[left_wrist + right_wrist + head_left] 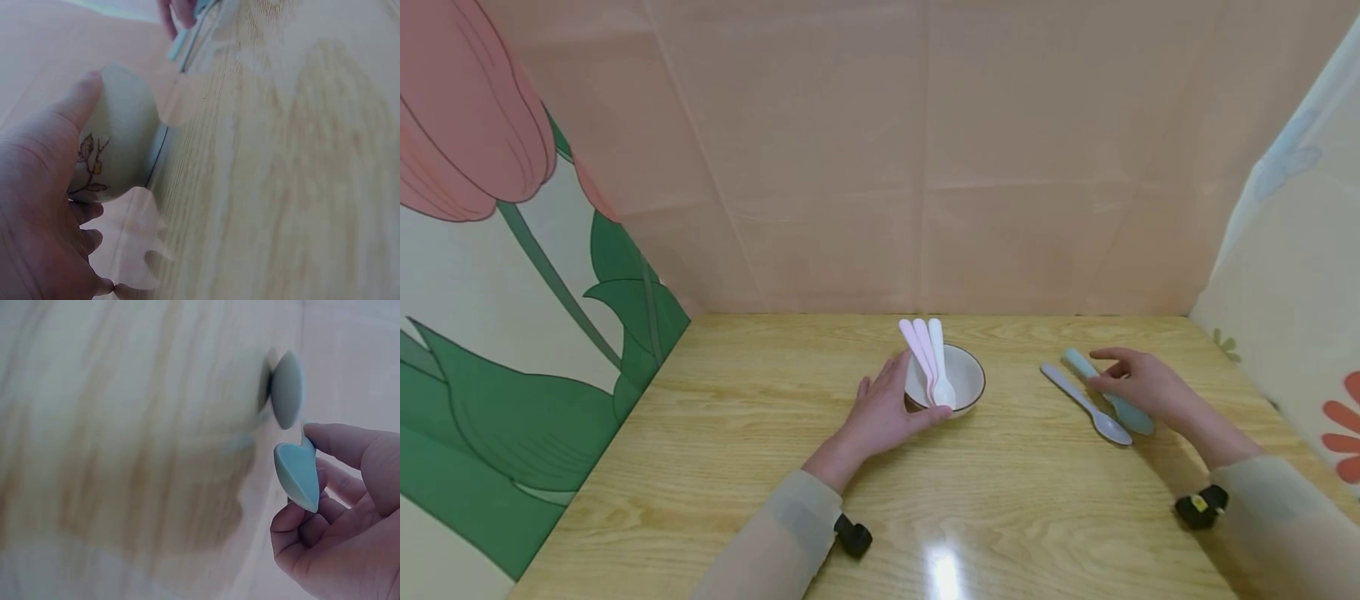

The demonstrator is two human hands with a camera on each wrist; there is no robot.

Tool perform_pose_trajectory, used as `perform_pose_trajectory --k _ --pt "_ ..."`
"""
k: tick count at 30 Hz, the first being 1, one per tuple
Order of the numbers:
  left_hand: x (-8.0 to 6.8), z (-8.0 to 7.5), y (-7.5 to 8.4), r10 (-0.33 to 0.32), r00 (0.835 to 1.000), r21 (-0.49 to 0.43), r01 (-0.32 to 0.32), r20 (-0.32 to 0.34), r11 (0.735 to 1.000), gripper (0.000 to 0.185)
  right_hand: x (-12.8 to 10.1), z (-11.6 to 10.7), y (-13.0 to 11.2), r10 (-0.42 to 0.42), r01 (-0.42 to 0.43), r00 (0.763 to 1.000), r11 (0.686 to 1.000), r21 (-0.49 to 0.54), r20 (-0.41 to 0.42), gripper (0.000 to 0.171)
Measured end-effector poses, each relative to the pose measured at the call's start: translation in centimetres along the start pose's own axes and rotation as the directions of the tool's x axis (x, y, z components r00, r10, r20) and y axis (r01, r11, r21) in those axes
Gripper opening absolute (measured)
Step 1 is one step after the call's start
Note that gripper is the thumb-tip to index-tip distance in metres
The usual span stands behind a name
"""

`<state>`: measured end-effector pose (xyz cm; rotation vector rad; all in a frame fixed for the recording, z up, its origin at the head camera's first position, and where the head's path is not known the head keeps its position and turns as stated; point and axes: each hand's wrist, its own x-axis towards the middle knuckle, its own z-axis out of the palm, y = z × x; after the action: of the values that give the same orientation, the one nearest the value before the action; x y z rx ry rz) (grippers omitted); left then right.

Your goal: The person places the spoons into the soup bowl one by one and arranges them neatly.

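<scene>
A small white bowl [964,377] stands mid-table with two pink spoons [919,346] and a white spoon [938,354] leaning in it. My left hand [912,396] grips the bowl from its left side. In the left wrist view the thumb [75,106] lies on the bowl's wall [128,125], which bears a leaf print, and the fingers curl under it. To the right, my right hand [1101,372] pinches a teal spoon [1131,414] lying on the table. Its bowl end [297,475] shows between thumb and fingers [350,450]. A lavender-grey spoon [1086,402] lies just left of it, untouched.
The wooden table [760,433] is boxed in by a peach back wall [925,167], a tulip-print panel [497,275] on the left and a flowered panel [1292,267] on the right. A glare spot [946,571] shines near the front edge.
</scene>
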<state>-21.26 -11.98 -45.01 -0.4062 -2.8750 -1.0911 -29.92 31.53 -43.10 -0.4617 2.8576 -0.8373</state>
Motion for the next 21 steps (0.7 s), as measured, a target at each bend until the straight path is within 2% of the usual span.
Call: perform_pose_trajectory --k 6,21 --pt "-0.1 0.0 0.0 -0.006 1.0 0.0 0.006 0.001 1.0 0.118 0.0 -0.4 -0.6 -0.028 0.028 0.998 1.0 -0.012 -0.057 0.059" --pt "-0.1 -0.1 0.2 -0.005 1.0 -0.006 0.005 0.006 1.0 0.119 -0.3 -1.0 -4.2 -0.041 0.053 0.993 0.992 0.112 -0.112 0.066"
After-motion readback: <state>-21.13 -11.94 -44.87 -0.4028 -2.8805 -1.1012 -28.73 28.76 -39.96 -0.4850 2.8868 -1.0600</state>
